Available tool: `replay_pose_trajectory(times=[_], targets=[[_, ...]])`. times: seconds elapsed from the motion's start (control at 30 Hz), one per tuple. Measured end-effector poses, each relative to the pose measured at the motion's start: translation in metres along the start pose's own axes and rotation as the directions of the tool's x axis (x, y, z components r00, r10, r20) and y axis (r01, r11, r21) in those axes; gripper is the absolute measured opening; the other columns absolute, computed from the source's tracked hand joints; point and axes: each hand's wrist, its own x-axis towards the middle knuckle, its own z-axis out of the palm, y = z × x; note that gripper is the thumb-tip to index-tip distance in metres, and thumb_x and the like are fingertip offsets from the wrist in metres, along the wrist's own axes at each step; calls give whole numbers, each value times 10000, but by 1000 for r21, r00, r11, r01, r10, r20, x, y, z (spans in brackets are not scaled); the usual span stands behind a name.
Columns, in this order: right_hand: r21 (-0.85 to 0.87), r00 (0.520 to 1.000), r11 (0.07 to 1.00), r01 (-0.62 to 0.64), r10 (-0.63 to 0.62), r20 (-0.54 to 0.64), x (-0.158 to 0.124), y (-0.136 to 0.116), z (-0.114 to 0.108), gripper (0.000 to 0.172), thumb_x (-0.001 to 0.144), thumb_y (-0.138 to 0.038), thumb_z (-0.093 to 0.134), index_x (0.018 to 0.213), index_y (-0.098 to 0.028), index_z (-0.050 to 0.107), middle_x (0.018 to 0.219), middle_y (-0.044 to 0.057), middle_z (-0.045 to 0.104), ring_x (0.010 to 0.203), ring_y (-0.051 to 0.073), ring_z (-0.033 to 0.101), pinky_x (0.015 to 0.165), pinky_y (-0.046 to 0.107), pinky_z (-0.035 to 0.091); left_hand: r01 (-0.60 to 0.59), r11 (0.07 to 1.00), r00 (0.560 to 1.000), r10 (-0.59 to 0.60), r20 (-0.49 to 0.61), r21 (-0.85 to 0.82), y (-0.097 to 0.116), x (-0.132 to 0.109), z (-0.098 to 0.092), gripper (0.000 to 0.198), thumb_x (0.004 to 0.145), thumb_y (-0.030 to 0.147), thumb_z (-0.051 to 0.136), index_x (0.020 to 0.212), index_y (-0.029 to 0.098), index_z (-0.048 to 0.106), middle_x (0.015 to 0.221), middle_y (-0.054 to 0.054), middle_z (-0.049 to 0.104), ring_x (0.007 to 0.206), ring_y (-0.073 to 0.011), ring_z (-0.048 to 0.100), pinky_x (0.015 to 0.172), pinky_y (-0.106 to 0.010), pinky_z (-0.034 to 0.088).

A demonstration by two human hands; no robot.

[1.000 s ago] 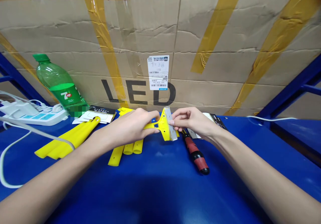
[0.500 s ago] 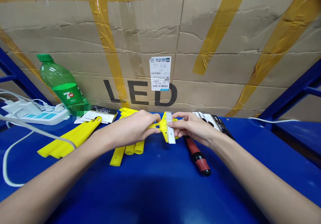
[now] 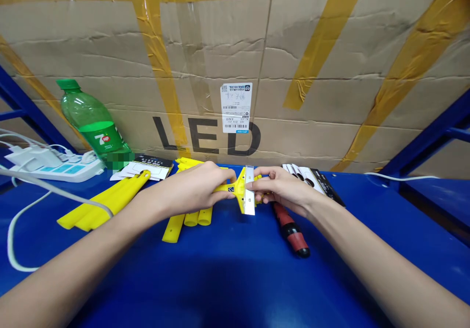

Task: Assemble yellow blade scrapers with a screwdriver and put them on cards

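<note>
My left hand (image 3: 209, 185) is closed around the handle of a yellow scraper (image 3: 240, 187), held just above the table with its wide head to the right. A flat silvery blade (image 3: 249, 204) lies along the head's edge. My right hand (image 3: 281, 186) pinches this blade from the right, a fingertip on its face; the other fingers curl behind it. Under my right wrist lies a red and black screwdriver handle (image 3: 295, 237), its front end hidden. Several yellow handles (image 3: 174, 227) rest on the table below my left hand, partly covered by it.
More yellow handles (image 3: 105, 203) lie at left under a white cable (image 3: 55, 183). Packaging cards (image 3: 150, 167) lie behind them, others (image 3: 319, 183) at right. A green bottle (image 3: 97, 122) and power strip (image 3: 73, 170) stand back left. A taped cardboard box (image 3: 220, 39) walls off the back.
The scraper has turned a little in my hands, and a printed patch on its neck now shows more fully. Blade and head sit slightly lower. Both hands keep their grip.
</note>
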Motion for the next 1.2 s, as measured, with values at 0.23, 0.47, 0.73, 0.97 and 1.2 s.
replay_pose_trajectory(times=[0.23, 0.47, 0.73, 0.97, 1.2], targets=[[-29, 1000, 1000, 9, -9, 11, 0, 0, -1, 332, 670, -410, 899, 746, -171, 682, 649, -2, 674, 527, 64, 575, 473, 159, 451, 11, 1000, 1000, -11, 14, 19, -1, 0, -3, 251, 951, 396, 574, 1018, 188, 697, 852, -92, 730, 731, -251, 691, 608, -323, 448], [-751, 920, 659, -32, -275, -281, 3, -8, -20, 164, 850, -343, 713, 897, -189, 687, 798, 59, 769, 639, 156, 672, 596, 267, 491, 89, 995, 995, -90, 40, 39, -7, -2, -6, 310, 940, 430, 572, 1105, 202, 700, 873, -95, 736, 734, -262, 688, 606, -328, 457], [-912, 932, 405, -63, -304, -199, 14, 3, -26, 203, 677, -125, 704, 862, -204, 672, 839, 36, 785, 813, 220, 719, 673, 285, 493, 95, 993, 994, -98, 47, 64, -8, -2, -5, 332, 935, 432, 582, 1120, 187, 709, 899, -119, 741, 761, -278, 702, 598, -336, 470], [-980, 931, 172, -103, -330, -156, 13, 3, -16, 336, 662, -103, 689, 984, -193, 724, 906, 95, 773, 843, 289, 706, 620, 319, 418, 94, 992, 992, -101, 77, 81, -5, -2, -8, 349, 955, 412, 554, 1178, 179, 686, 939, -120, 746, 782, -288, 699, 599, -345, 457], [-987, 914, 19, -157, -376, -152, 12, 5, -6, 418, 693, -69, 614, 1073, -203, 722, 843, 109, 759, 773, 306, 704, 576, 323, 354, 82, 993, 993, -89, 82, 87, -3, -1, -7, 301, 958, 391, 562, 1141, 184, 683, 984, -120, 746, 849, -296, 702, 646, -353, 467]])
